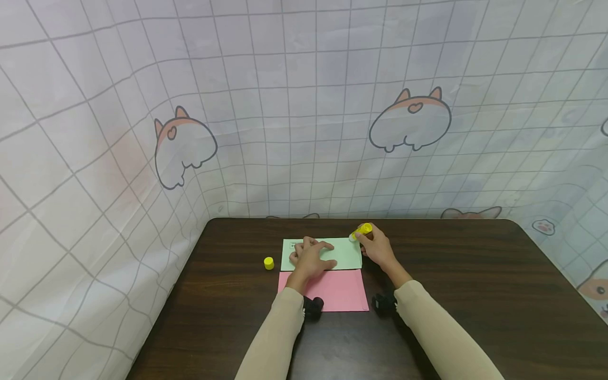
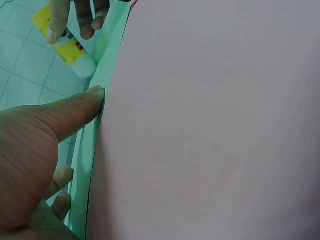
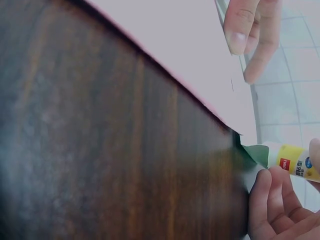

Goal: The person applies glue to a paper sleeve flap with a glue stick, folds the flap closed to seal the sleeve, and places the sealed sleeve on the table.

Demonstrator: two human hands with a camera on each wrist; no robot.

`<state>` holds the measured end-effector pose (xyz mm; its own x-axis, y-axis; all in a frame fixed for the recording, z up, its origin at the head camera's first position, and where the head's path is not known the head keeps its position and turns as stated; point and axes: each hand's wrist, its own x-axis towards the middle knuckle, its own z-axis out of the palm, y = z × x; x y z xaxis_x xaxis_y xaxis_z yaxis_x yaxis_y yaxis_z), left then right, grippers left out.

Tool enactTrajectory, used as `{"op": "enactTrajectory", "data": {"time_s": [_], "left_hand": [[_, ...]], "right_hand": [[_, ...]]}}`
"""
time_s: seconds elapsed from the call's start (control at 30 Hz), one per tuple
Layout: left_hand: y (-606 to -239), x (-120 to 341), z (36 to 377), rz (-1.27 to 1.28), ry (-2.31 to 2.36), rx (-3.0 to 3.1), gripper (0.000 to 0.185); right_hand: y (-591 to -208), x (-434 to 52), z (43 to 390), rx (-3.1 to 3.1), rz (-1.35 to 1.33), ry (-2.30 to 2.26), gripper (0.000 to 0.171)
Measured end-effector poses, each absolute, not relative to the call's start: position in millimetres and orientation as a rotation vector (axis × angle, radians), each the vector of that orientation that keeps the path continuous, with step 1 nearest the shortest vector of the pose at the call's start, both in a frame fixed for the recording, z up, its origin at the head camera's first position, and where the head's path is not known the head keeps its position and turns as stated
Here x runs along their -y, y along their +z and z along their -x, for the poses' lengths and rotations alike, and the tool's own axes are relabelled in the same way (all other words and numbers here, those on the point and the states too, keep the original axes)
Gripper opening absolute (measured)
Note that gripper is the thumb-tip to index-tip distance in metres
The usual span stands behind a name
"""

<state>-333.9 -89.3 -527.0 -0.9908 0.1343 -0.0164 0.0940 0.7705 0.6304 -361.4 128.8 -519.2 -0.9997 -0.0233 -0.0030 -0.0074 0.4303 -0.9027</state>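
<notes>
A light green envelope (image 1: pixel 349 256) lies on the table above a pink envelope (image 1: pixel 339 293), their long edges meeting. My left hand (image 1: pixel 311 259) rests on the green envelope with fingers spread; in the left wrist view its thumb (image 2: pixel 80 110) presses near the edge. My right hand (image 1: pixel 378 249) grips a yellow glue stick (image 1: pixel 363 229), uncapped and tilted, its white end at the green envelope's top right corner. In the right wrist view, the glue stick (image 3: pixel 297 162) meets a green edge that lifts slightly, with several right fingers just below.
A yellow cap (image 1: pixel 268 263) stands on the dark wooden table (image 1: pixel 456 285), left of the envelopes. Black wrist cameras (image 1: pixel 382 303) sit close to the pink envelope's lower corners. A white gridded curtain (image 1: pixel 304 174) hangs behind the table and at the sides.
</notes>
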Motion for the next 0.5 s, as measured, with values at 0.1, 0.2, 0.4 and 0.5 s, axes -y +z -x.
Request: {"op": "enactTrajectory", "data": {"time_s": [0.1, 0.2, 0.4, 0.5], "left_hand": [[-526.6, 89.0, 333.9, -0.187, 1.020, -2.900, 0.039], [-526.8, 89.1, 334.4, -0.188, 1.016, -2.900, 0.040], [-527.6, 89.4, 334.9, -0.187, 1.024, -2.892, 0.039], [-528.1, 89.5, 334.8, -0.183, 1.018, -2.895, 0.039]], "right_hand": [[-519.3, -129.5, 361.1, -2.653, 0.024, -1.653, 0.039], [-519.5, -129.6, 360.5, -2.658, 0.029, -1.642, 0.040], [-521.0, -129.8, 360.6, -2.660, 0.031, -1.633, 0.043], [-520.7, -129.4, 359.2, -2.661, 0.015, -1.627, 0.041]]}}
